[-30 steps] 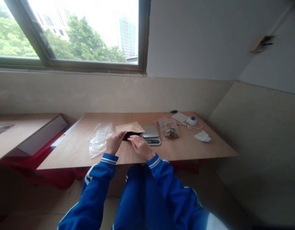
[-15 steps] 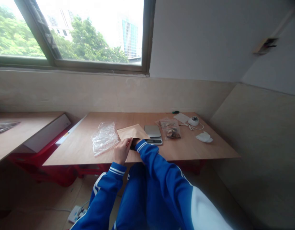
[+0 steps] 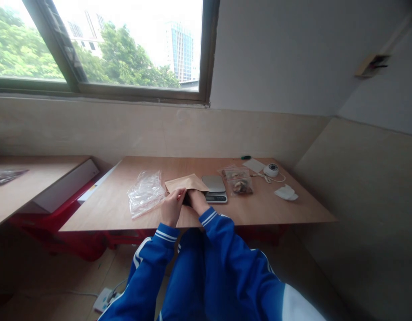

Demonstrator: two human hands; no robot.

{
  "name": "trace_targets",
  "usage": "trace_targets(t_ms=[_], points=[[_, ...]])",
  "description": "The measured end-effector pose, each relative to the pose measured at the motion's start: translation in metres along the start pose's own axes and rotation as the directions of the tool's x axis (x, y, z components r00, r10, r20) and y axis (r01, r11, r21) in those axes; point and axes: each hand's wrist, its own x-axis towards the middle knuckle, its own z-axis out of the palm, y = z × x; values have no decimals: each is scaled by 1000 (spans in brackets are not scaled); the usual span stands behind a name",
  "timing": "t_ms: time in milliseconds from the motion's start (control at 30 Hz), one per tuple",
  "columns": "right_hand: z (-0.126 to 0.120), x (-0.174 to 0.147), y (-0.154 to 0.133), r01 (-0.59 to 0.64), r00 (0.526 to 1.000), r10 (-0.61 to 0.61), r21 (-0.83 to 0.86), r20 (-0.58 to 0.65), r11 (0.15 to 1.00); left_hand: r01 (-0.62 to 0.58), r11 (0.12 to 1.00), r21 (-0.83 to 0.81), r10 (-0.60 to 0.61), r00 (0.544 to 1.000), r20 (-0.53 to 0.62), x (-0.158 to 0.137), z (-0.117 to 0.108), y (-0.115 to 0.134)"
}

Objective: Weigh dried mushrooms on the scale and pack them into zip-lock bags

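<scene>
A brown kraft paper bag [image 3: 187, 182] lies over the table's near middle with its mouth towards me. My left hand [image 3: 173, 206] pinches the edge of that mouth at its left side. Reaching into the bag, my right hand [image 3: 198, 201] shows only its back and wrist; its fingers are hidden inside. Just right of the bag stands a small kitchen scale [image 3: 215, 185] with a metal plate, partly behind the bag's corner. To the left, clear plastic bags [image 3: 146, 191] lie flat.
Clear zip bags with brown dried pieces [image 3: 241, 185] lie right of the scale. Farther right are a white round device with a cable [image 3: 270, 169], a white sheet [image 3: 253, 165] and crumpled white paper [image 3: 286, 192]. A red stool [image 3: 72, 236] stands under the table's left side.
My right hand has drawn back towards me, so its back and wrist now show outside the bag's mouth. My left hand keeps its hold on the edge.
</scene>
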Motion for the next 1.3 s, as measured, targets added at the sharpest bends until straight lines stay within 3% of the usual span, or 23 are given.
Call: trace_targets(t_ms=[133, 267, 367, 467, 700, 833, 967, 1100, 1133, 1200, 1300], points=[[-21, -9, -14, -19, 997, 25, -92, 70, 996, 40, 999, -4, -40, 999, 7, 11, -8, 2], [-44, -12, -24, 131, 984, -114, -116, 139, 985, 50, 997, -59, -48, 998, 34, 22, -15, 2], [-55, -12, -21, 231, 969, -228, -26, 93, 973, 59, 996, -69, -56, 997, 49, 31, -18, 2], [-61, -11, -15, 256, 967, -257, 53, 6, 965, 68, 996, -60, -64, 996, 59, 43, -19, 3], [-75, 10, -14, 163, 975, -120, 242, -185, 956, 53, 998, 40, -57, 993, 107, 81, -28, 12], [-81, 22, -11, 60, 971, 60, 477, -233, 877, 57, 997, 61, -63, 993, 101, 95, -29, 15], [-86, 25, 13, 15, 908, 245, 609, -340, 793, 67, 994, 92, -72, 996, 58, 101, -29, 13], [-83, 13, 67, -128, 802, 391, 510, -451, 851, 88, 989, 120, -92, 995, 29, 104, -27, 11], [-80, 9, 81, -196, 801, 396, 428, -450, 883, 91, 988, 123, -95, 995, 28, 104, -27, 10], [-74, 0, 105, -271, 850, 346, 234, -397, 934, 95, 988, 125, -99, 995, 26, 104, -26, 10], [-62, -9, 125, -251, 915, 270, 101, -299, 963, 103, 987, 121, -107, 994, 23, 102, -26, 9]])
